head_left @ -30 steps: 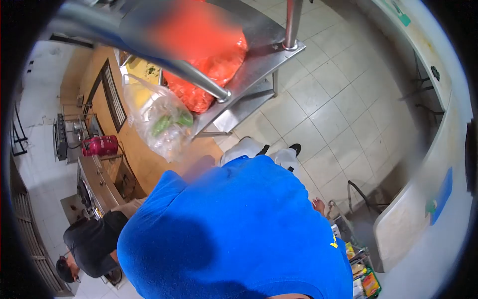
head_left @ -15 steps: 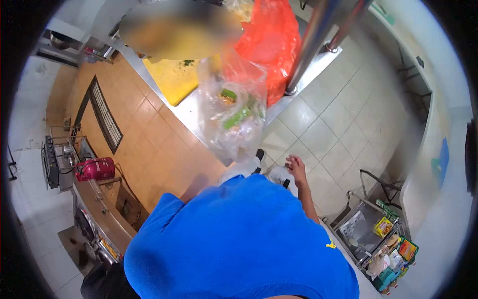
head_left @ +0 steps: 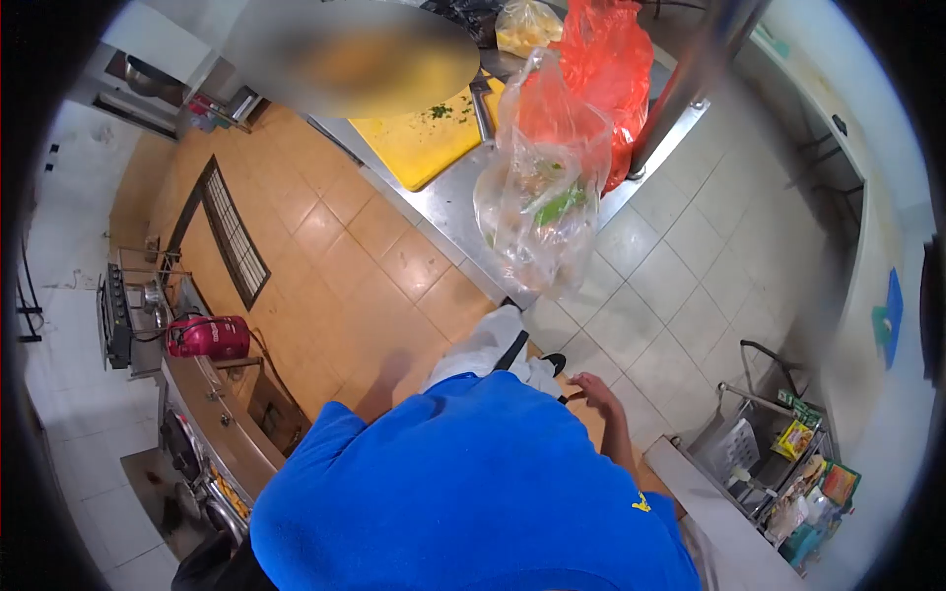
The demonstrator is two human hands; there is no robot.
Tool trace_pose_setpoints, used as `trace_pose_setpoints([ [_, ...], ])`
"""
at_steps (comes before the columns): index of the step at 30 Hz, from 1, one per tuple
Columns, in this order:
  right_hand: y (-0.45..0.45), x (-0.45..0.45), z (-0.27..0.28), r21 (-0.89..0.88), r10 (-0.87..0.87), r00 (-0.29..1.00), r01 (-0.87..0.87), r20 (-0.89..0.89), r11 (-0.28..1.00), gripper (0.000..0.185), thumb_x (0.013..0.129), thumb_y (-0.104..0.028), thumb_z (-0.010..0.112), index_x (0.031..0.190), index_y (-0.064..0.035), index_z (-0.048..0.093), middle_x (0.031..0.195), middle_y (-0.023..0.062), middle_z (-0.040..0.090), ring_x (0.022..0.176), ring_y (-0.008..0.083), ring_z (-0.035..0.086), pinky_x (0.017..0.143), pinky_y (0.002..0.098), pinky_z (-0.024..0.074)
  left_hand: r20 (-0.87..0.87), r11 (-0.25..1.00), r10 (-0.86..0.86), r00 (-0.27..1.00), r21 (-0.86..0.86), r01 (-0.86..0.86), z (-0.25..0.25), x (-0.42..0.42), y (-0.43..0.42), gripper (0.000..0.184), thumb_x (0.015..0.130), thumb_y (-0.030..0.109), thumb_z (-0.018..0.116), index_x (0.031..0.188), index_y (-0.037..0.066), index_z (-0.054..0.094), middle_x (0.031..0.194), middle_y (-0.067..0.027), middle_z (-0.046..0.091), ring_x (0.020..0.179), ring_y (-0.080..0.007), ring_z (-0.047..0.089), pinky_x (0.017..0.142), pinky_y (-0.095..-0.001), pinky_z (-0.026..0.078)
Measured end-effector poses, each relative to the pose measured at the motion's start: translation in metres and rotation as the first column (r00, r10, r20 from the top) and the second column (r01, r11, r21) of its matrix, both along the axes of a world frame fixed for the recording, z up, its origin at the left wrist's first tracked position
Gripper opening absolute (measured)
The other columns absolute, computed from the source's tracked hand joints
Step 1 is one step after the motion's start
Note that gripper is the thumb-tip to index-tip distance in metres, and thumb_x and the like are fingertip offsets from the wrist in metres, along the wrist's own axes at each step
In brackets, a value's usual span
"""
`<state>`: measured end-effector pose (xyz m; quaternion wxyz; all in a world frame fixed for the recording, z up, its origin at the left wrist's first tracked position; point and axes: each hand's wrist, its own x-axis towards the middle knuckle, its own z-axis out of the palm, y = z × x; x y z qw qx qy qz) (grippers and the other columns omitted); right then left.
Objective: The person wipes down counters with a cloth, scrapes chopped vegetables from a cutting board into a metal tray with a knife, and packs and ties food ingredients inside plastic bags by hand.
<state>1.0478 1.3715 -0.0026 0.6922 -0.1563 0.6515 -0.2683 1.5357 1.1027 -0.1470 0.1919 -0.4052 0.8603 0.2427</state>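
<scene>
My right hand (head_left: 594, 389) hangs beside my body, near the white trousers, its fingers apart and holding nothing. At the left, my left forearm (head_left: 379, 394) comes out of the blue sleeve; its hand is too blurred to make out. Ahead, a clear plastic bag (head_left: 537, 246) with green pieces inside lies at the corner of the steel table (head_left: 448, 209). Behind it is a red plastic bag (head_left: 616, 84). A yellow cutting board (head_left: 419, 158) bears chopped greens, with a knife (head_left: 483, 110) at its right edge. Neither hand visibly touches these things.
A table post (head_left: 690, 94) rises by the red bag. A bag of yellowish food (head_left: 527, 28) lies behind. A blurred patch covers the table's far left. Left are a pink gas cylinder (head_left: 209, 337) and a stove counter (head_left: 222, 414); right, a wire cart (head_left: 734, 453) with packets.
The view has swung, so the table and its bags appear farther right and more of the board shows. My right hand now shows more fully than in the earliest frame.
</scene>
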Motion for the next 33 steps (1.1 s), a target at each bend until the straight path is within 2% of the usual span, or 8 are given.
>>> trace_pose_setpoints([
  [2, -0.007, 0.028, 0.025, 0.028, -0.129, 0.992, 0.129, -0.001, 0.991, 0.040, 0.089, -0.050, 0.049, 0.104, -0.0131, 0.055, 0.110, 0.0006, 0.060, 0.091, 0.0174, 0.061, 0.064, 0.0318, 0.0392, -0.335, 0.682, 0.731, 0.594, 0.338, -0.648, -0.012, 0.011, -0.039, 0.018, 0.087, 0.024, 0.056, 0.099, 0.010, 0.058, 0.089, -0.0025, 0.060, 0.072, -0.0165, 0.060, 0.055, -0.0310, 0.045],
  [6, -0.037, 0.055, 0.034, -0.129, -0.064, 0.997, 0.069, 0.044, 0.989, 0.033, 0.093, -0.042, 0.048, 0.102, -0.0125, 0.057, 0.109, -0.0007, 0.060, 0.087, 0.0133, 0.058, 0.061, 0.0251, 0.0397, -0.585, 0.640, 0.732, 0.350, 0.411, -0.649, -0.004, -0.004, -0.150, 0.020, 0.091, 0.030, 0.054, 0.102, 0.014, 0.053, 0.096, -0.0005, 0.058, 0.079, -0.0170, 0.059, 0.063, -0.0333, 0.047],
  [9, -0.092, 0.070, 0.071, -0.249, -0.025, 0.999, 0.033, 0.036, 0.968, 0.029, 0.094, -0.036, 0.047, 0.102, -0.0108, 0.059, 0.102, -0.0010, 0.062, 0.082, 0.0091, 0.057, 0.055, 0.0200, 0.0350, -0.450, 0.338, 0.893, -0.019, 0.696, -0.633, 0.104, -0.070, -0.229, 0.019, 0.092, 0.030, 0.054, 0.101, 0.013, 0.051, 0.098, -0.0016, 0.059, 0.079, -0.0171, 0.059, 0.068, -0.0340, 0.049],
  [15, -0.259, 0.129, 0.144, -0.393, -0.175, 0.961, 0.248, 0.213, 0.885, 0.025, 0.096, -0.028, 0.044, 0.105, -0.0086, 0.058, 0.100, 0.0002, 0.061, 0.077, 0.0070, 0.055, 0.053, 0.0178, 0.0329, -0.608, 0.478, 0.731, -0.311, 0.781, -0.401, 0.200, -0.129, -0.430, 0.022, 0.093, 0.023, 0.053, 0.105, 0.006, 0.049, 0.098, -0.0095, 0.058, 0.071, -0.0166, 0.059, 0.063, -0.0260, 0.051],
  [20, -0.365, 0.176, 0.151, -0.452, -0.391, 0.916, 0.388, 0.091, 0.803, 0.023, 0.095, -0.027, 0.047, 0.107, -0.0087, 0.055, 0.101, 0.0008, 0.060, 0.079, 0.0090, 0.055, 0.058, 0.0197, 0.0377, -0.574, 0.461, 0.768, -0.284, 0.804, -0.376, 0.245, -0.165, -0.541, 0.030, 0.092, 0.032, 0.053, 0.104, 0.005, 0.047, 0.093, -0.0090, 0.056, 0.064, -0.0137, 0.057, 0.056, -0.0246, 0.050],
  [24, -0.402, 0.176, 0.165, -0.348, -0.801, 0.591, 0.774, 0.095, 0.529, 0.034, 0.093, -0.030, 0.049, 0.120, -0.0089, 0.047, 0.110, 0.0037, 0.056, 0.088, 0.0131, 0.054, 0.069, 0.0257, 0.0414, -0.526, 0.464, 0.846, -0.085, 0.806, -0.366, 0.268, -0.186, -0.576, 0.032, 0.091, 0.036, 0.054, 0.099, 0.005, 0.049, 0.084, -0.0046, 0.055, 0.064, -0.0127, 0.055, 0.056, -0.0240, 0.048],
  [29, -0.412, 0.154, 0.153, -0.319, -0.837, 0.512, 0.839, 0.190, 0.441, 0.057, 0.091, -0.036, 0.051, 0.139, -0.0145, 0.030, 0.139, 0.0142, 0.038, 0.123, 0.0256, 0.042, 0.101, 0.0404, 0.0351, -0.609, 0.548, 0.792, -0.046, 0.741, -0.389, 0.257, -0.194, -0.592, 0.024, 0.090, 0.030, 0.055, 0.084, 0.007, 0.050, 0.073, 0.0005, 0.051, 0.062, -0.0080, 0.048, 0.056, -0.0185, 0.039],
  [33, -0.430, 0.151, 0.158, -0.243, -0.854, 0.453, 0.885, 0.257, 0.397, 0.057, 0.091, -0.038, 0.051, 0.138, -0.0153, 0.030, 0.139, 0.0142, 0.038, 0.125, 0.0266, 0.039, 0.102, 0.0425, 0.0314, -0.726, 0.652, 0.688, 0.017, 0.607, -0.454, 0.258, -0.200, -0.600, 0.031, 0.089, 0.032, 0.057, 0.080, 0.006, 0.044, 0.065, -0.0021, 0.050, 0.054, -0.0102, 0.049, 0.050, -0.0236, 0.040],
])
